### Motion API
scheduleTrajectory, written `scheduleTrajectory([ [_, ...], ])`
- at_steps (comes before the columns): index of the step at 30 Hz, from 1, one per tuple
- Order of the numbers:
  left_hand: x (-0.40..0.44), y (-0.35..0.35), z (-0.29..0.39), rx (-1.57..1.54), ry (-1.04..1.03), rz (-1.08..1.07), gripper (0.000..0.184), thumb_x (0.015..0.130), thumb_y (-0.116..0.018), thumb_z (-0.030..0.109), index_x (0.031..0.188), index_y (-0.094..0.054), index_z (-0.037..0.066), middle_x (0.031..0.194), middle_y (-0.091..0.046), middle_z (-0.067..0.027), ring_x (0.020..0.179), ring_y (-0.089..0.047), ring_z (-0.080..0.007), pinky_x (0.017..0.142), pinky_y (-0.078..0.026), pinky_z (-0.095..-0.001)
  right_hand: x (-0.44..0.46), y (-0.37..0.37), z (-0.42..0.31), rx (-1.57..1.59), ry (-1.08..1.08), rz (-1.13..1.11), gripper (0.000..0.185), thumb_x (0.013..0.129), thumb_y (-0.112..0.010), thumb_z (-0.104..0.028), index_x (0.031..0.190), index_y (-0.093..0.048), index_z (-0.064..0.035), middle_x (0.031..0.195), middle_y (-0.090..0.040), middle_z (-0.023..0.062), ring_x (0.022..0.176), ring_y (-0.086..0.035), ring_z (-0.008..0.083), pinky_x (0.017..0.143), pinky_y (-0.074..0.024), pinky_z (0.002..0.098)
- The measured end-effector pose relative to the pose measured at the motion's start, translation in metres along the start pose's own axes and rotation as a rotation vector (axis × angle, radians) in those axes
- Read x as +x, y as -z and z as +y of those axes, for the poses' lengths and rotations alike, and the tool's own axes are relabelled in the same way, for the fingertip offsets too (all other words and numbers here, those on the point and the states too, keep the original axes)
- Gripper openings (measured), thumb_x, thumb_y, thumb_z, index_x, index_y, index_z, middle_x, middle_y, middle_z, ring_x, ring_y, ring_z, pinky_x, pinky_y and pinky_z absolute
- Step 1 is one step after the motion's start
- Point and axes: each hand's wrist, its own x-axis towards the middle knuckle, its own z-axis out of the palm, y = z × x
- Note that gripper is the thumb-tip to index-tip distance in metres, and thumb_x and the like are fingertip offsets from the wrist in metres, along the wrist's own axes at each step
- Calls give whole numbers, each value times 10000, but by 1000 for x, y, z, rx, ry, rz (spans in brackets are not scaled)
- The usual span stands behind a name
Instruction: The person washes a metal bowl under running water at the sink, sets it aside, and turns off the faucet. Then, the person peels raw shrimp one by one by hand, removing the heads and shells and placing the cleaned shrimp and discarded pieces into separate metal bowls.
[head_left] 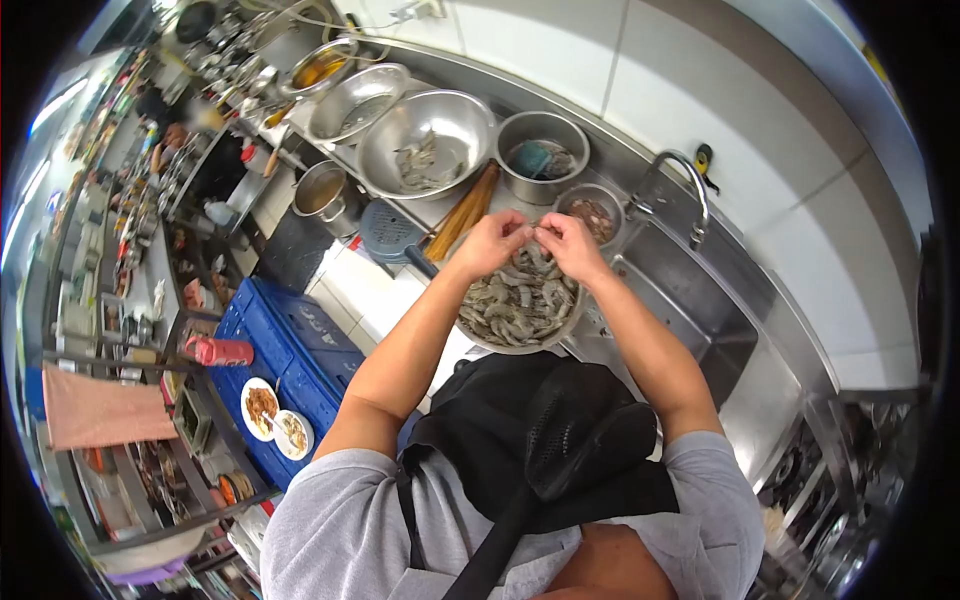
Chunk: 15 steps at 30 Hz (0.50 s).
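Observation:
My left hand and my right hand meet above the far rim of a metal bowl heaped with grey raw shrimp. Fingertips of both hands pinch a shrimp between them; most of it is hidden by the fingers. Just beyond my right hand, a small metal bowl holds pinkish-brown bits that look like shrimp heads or shells. Farther back, a wide steel bowl contains a few shrimp.
A sink with a curved faucet lies at right. Behind stands a steel pot with a blue-green cloth or pad. Bamboo sticks lean left of the bowl. Blue crates bear two food plates and a pink bottle.

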Motion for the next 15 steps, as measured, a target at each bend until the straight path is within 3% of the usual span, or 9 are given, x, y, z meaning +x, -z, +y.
scheduleTrajectory([
  [2, 6, -3, -1, -46, 12, -40, 186, 977, -646, 168, 1043, -631, -6, 795, -609, -4, 688, -571, -88, 636, -497, -262, -3, 3, 14, 33, 18, 26, 152, 931, -642, -144, 881, -628, -2, 654, -624, 39, 609, -593, 103, 561, -439, 288],
  [4, 11, -7, -2, -136, 1, -21, 180, 983, -632, 168, 1049, -634, 0, 804, -610, -5, 708, -568, -85, 662, -496, -260, -7, 9, 22, 36, -70, 56, 146, 916, -656, -141, 916, -635, 4, 730, -657, 60, 689, -626, 125, 617, -470, 313],
  [6, 16, -3, -4, -212, -1, -85, 181, 991, -616, 168, 1066, -632, 4, 847, -618, -6, 755, -567, -81, 695, -493, -257, -13, 10, 16, -39, 171, 144, 165, 892, -672, -134, 1008, -667, -17, 828, -679, 91, 785, -644, 163, 690, -491, 350],
  [10, 33, 18, -13, -258, -1, -244, 209, 1018, -575, 157, 1148, -622, 0, 929, -639, -12, 794, -572, -86, 710, -495, -253, -24, -3, -9, -209, 78, 391, 241, 875, -678, -129, 1106, -688, -61, 919, -687, 112, 850, -645, 205, 765, -501, 371],
  [12, 36, 31, -16, -263, -4, -314, 220, 1015, -578, 152, 1146, -621, -19, 926, -629, -20, 801, -571, -93, 705, -503, -261, -29, -11, -24, -267, -132, 425, 274, 893, -675, -133, 1162, -682, -85, 1017, -706, 95, 855, -638, 207, 808, -512, 375],
  [15, 41, 43, -33, -303, -22, -436, 227, 1014, -573, 141, 1154, -623, -31, 961, -629, -32, 836, -572, -104, 708, -519, -273, -37, -42, -45, -241, -174, 574, 266, 877, -674, -114, 1141, -686, -81, 1037, -704, 126, 882, -655, 217, 806, -523, 368],
])
